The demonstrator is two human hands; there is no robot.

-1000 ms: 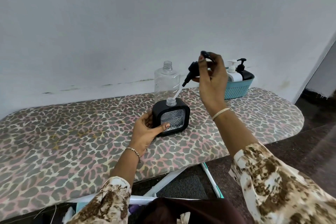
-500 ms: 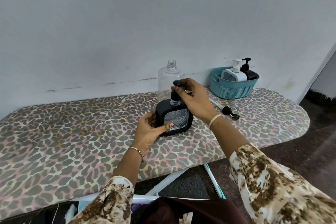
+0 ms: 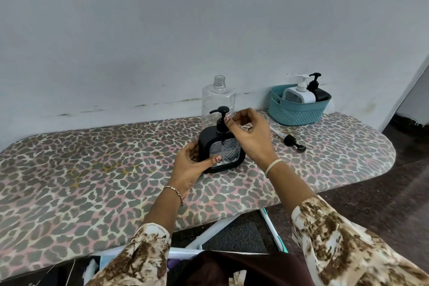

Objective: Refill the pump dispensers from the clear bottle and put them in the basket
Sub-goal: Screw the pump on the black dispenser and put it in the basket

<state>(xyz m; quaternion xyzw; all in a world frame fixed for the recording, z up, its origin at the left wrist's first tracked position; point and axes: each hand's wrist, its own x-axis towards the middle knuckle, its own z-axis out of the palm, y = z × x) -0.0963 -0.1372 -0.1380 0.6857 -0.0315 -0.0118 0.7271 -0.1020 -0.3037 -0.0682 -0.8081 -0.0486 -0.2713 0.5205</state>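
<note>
A square black pump dispenser [image 3: 222, 150] with a clear patterned window stands on the leopard-print ironing board [image 3: 92, 169]. My left hand [image 3: 190, 166] grips its left side, thumb on the front. My right hand [image 3: 249, 133] has its fingers curled at the black pump head [image 3: 221, 121], pinching its neck. The pump sits upright in the dispenser's mouth. Right behind stands the clear bottle [image 3: 218, 97], uncapped and looking nearly empty. A teal basket [image 3: 299, 111] at the back right holds a white dispenser [image 3: 299, 94] and a black dispenser [image 3: 316, 89].
A loose black pump cap with a clear tube [image 3: 293, 143] lies on the board between the dispenser and the basket. The wall runs close behind the board. The board's rounded end is at the right, with dark floor beyond.
My right hand brought the pump head down from the air and set it into the dispenser's mouth; now it pinches the pump's neck. My left hand kept hold of the body.
</note>
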